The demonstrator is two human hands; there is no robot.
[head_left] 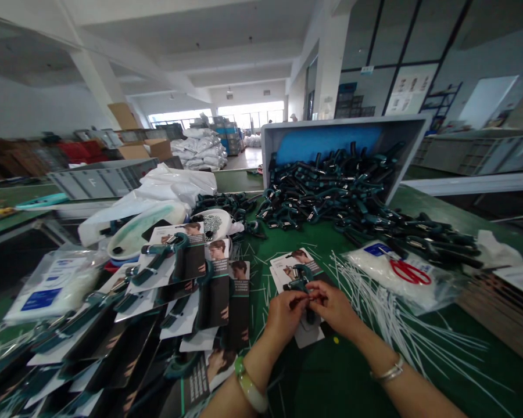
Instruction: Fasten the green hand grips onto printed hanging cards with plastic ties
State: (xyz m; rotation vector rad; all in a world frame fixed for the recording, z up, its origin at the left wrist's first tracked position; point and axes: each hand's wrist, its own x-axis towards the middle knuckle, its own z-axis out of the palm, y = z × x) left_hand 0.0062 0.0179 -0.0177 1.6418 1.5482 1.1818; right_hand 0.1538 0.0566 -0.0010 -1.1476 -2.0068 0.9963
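In the head view, a green-and-black plier-like hand tool (300, 275) lies on a printed backing card (311, 337) in front of me. My left hand (286, 313) and my right hand (332, 306) meet over the tool's middle, fingertips pinched close together. Whatever they grip there is hidden by the fingers. Loose white zip ties (386, 302) fan out over the table to the right of my right hand. Left of my hands, carded tools (178, 290) lie in overlapping stacks, each tool on its own card.
A grey crate (412, 154) tipped on its side spills a heap of loose tools (326, 186) onto the green table. Red scissors (409, 271) rest on a plastic bag of zip ties (377, 267). A white bowl (213, 223) holds small metal parts. Another plastic bag (54, 284) lies far left.
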